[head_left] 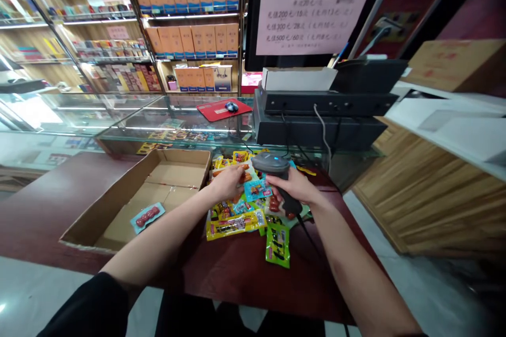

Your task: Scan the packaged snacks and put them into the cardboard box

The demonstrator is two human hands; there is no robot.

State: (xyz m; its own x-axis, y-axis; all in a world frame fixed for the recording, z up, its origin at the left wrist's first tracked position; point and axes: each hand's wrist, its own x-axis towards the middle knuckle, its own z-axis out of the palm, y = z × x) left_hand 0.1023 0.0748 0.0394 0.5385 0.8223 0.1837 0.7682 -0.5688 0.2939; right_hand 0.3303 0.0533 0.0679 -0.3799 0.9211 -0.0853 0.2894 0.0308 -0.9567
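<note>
My right hand (296, 185) is wrapped round the handle of a dark barcode scanner (271, 164), whose top shows a small blue light. My left hand (229, 183) rests with curled fingers on the snack packets; a clear packet of sausages (248, 175) shows at its fingertips. The heap beneath both hands holds blue, yellow and green packets, among them a blue packet (258, 190), a long yellow packet (237, 224) and a green packet (278, 245) at the near edge. A single sausage packet (147, 217) lies in the open cardboard box (128, 171) on the left.
The dark red table (233, 268) meets a glass counter (177, 110) with a red mouse pad (209, 110) and a mouse (231, 107). Black equipment (316, 126) and a monitor with a paper sign (304, 21) stand behind the heap. The scanner cable (312, 237) hangs rightward.
</note>
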